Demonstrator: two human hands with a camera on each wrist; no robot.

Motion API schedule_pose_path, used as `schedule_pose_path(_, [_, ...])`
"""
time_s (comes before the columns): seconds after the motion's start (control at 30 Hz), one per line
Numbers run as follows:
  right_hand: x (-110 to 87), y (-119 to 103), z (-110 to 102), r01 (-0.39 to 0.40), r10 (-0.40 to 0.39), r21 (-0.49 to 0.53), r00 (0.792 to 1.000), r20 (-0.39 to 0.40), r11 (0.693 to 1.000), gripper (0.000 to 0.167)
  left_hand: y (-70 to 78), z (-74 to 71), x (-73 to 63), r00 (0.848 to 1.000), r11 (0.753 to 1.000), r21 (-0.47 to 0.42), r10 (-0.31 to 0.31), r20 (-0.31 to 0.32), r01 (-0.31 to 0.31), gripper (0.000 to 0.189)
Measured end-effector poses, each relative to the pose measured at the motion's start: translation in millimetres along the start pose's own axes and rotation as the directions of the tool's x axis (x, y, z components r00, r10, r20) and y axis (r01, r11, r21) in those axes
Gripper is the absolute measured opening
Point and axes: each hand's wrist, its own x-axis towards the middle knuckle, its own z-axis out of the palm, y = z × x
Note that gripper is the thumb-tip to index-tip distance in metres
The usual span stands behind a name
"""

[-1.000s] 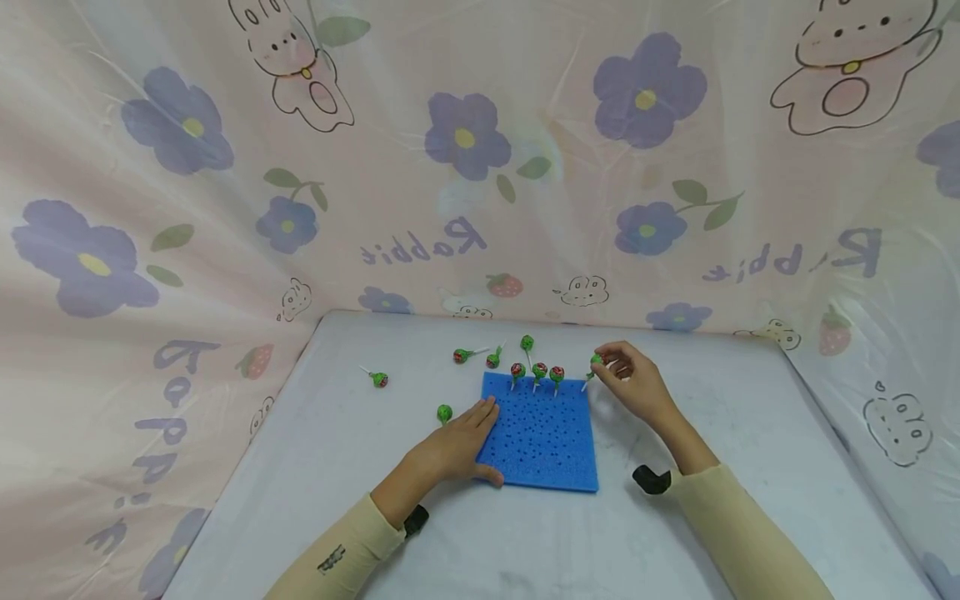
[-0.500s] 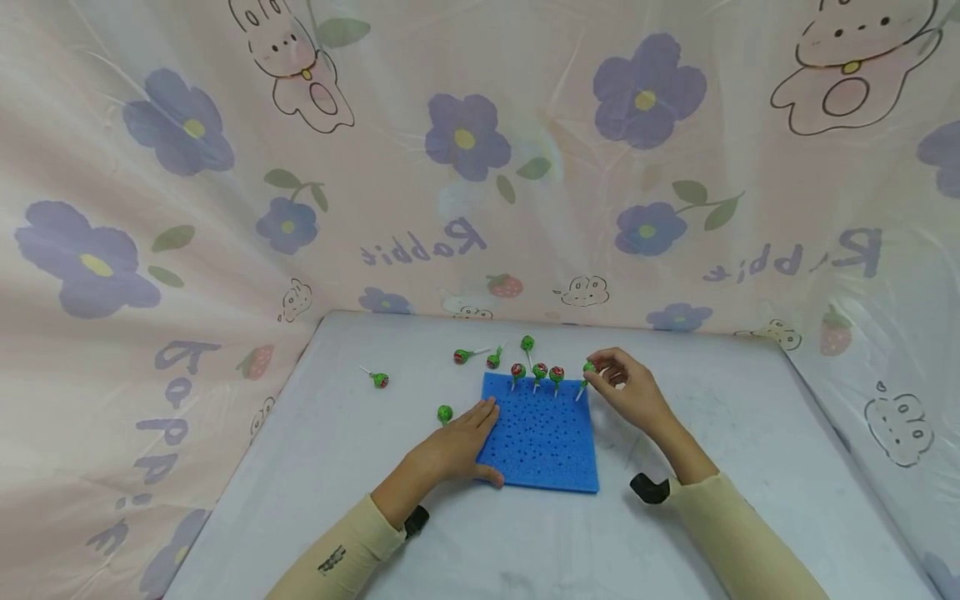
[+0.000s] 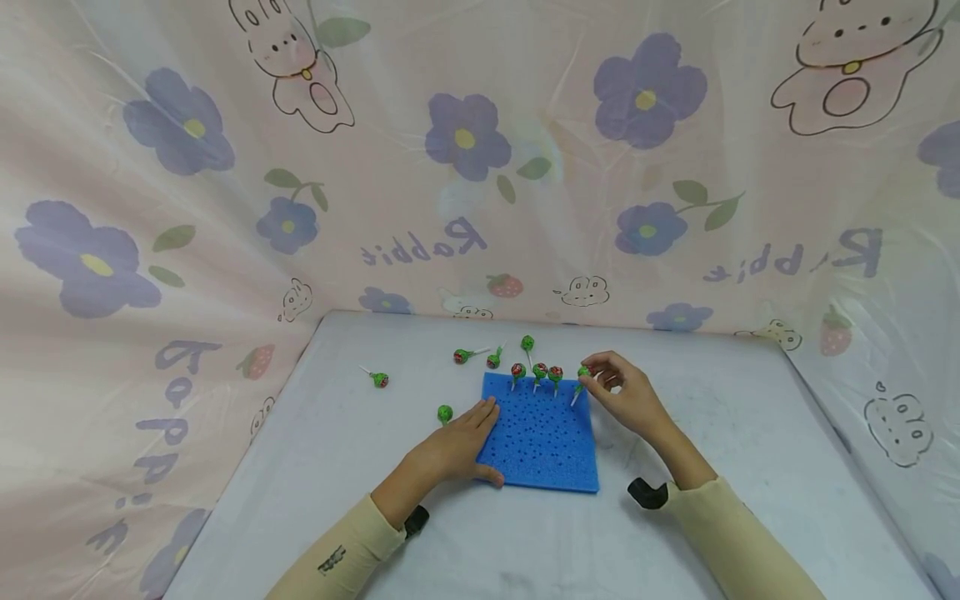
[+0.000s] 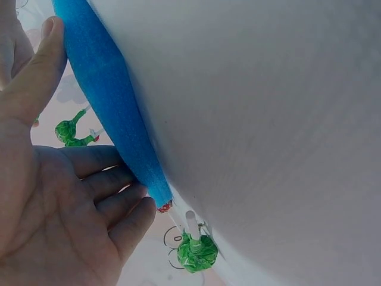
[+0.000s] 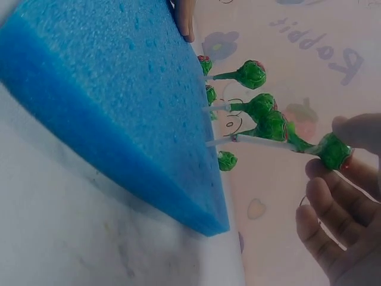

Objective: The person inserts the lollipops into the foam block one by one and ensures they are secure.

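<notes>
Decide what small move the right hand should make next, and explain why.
Probably lower the round green-wrapped lollipop until its thin white stick enters the square blue foam slab. The right hand pinches the head, the stick slants down toward the slab, and three similar lollipops already stand along its far edge.

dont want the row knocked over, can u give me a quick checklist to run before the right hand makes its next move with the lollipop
1. Blue foam block braced: ok, the left hand rests on its left edge.
2. Held lollipop gripped: ok, the right hand pinches its wrapped head.
3. Held lollipop's stick pointing toward the foam: ok.
4. Stick tip lined up with a hole: cannot tell, too small to see.
5. Three standing lollipops clear of the held one: ok, a gap shows in the head view.
6. Held lollipop planted: not ok, its stick tip appears free of the foam.
</notes>
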Motion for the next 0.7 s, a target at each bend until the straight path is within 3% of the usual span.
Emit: schedule_pose_path(0.7, [-2.7,-6.0,10.1,0.038,-0.039,0.028,0.998,0.050,0.999,0.031,-0.9,0.6,0.1,1.000,1.000,0.008,0.006,-0.006,-0.006,0.117])
